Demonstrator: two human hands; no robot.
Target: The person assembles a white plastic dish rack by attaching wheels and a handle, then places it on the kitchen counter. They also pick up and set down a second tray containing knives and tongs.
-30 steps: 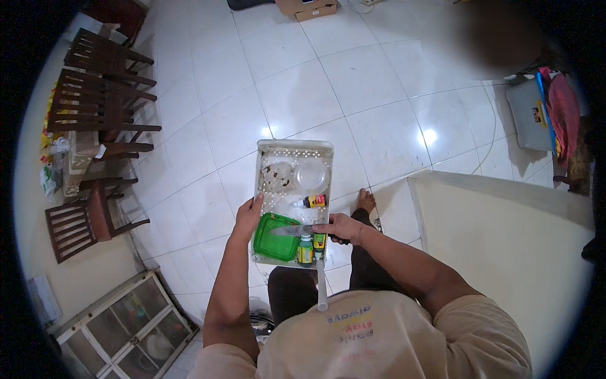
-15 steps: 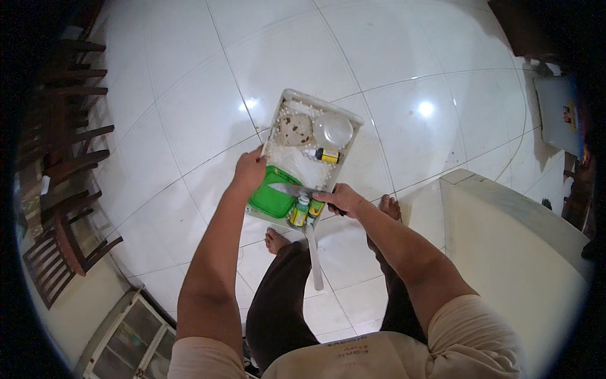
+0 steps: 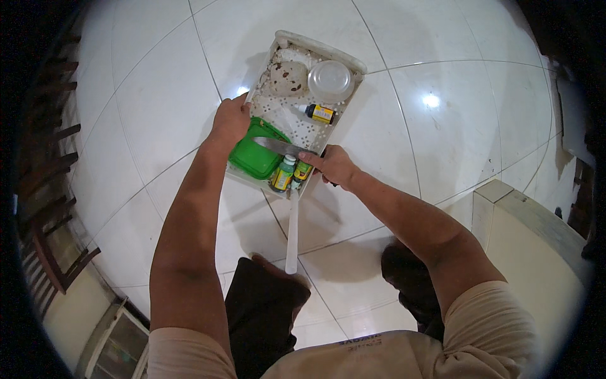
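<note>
White floor tiles [image 3: 353, 88] with dark joints cover the room. In the head view, a white perforated tray [image 3: 323, 49] is held above them. Left hand [image 3: 230, 120]: fingers closed on the tray's left rim. Right hand [image 3: 339, 167]: fingers closed around a knife [image 3: 276, 146] at the right rim. The blade extends over a green container [image 3: 255, 158], beside two small bottles [image 3: 283, 175]. A dark bottle [image 3: 322, 114] lies farther up the tray.
</note>
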